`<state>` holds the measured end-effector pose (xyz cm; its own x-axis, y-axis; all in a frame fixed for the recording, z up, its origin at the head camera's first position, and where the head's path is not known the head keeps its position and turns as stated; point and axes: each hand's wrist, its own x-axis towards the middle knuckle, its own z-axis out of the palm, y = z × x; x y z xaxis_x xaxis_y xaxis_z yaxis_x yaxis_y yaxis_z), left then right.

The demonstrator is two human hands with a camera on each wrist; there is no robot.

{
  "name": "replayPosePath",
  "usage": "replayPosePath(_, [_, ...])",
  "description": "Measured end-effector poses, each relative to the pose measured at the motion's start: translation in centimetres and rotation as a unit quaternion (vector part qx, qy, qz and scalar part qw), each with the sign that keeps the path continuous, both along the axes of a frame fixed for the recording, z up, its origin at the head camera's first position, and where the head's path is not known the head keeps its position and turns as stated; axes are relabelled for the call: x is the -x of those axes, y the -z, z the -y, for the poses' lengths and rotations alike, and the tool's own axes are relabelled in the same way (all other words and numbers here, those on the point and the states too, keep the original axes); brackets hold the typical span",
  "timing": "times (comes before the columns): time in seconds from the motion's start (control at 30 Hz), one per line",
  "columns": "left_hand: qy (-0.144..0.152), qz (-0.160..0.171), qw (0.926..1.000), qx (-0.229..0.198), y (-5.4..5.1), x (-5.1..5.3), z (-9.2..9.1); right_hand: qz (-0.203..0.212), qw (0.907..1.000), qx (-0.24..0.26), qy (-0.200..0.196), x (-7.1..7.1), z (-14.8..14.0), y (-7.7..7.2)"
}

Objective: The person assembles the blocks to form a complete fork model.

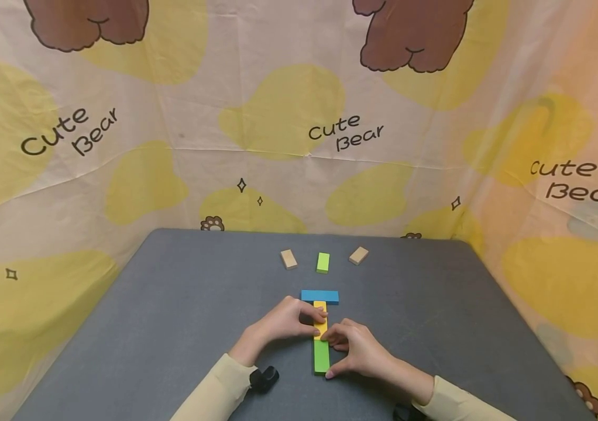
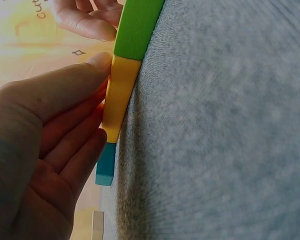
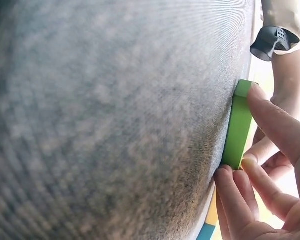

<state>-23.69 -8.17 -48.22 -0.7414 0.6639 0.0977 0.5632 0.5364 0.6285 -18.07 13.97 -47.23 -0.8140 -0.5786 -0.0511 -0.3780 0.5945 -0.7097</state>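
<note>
A blue block [image 1: 320,296] lies crosswise on the table, and a yellow block [image 1: 320,325] runs from its middle toward the near side. In line with the yellow one, end to end, lies a green block [image 1: 321,358]. My left hand [image 1: 284,320] holds the yellow block from the left, thumb near its green end and fingers toward its blue end. From the right, my right hand [image 1: 361,349] spans the green block lengthwise; in the right wrist view the thumb presses the near end of the green block [image 3: 238,132] and fingertips touch its far end.
Beyond the blue block lie a small light green block [image 1: 322,262] and two beige blocks, one to the left [image 1: 289,259] and one to the right [image 1: 358,255]. The grey table [image 1: 146,327] is bordered by a printed cloth backdrop [image 1: 278,117].
</note>
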Motion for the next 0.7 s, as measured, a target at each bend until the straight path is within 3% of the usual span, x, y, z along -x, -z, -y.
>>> replayPosePath(0.7, [0.004, -0.007, 1.0, -0.001, 0.33, 0.17, 0.02, 0.02, 0.9997, 0.012, -0.002, 0.04, -0.27, -0.07])
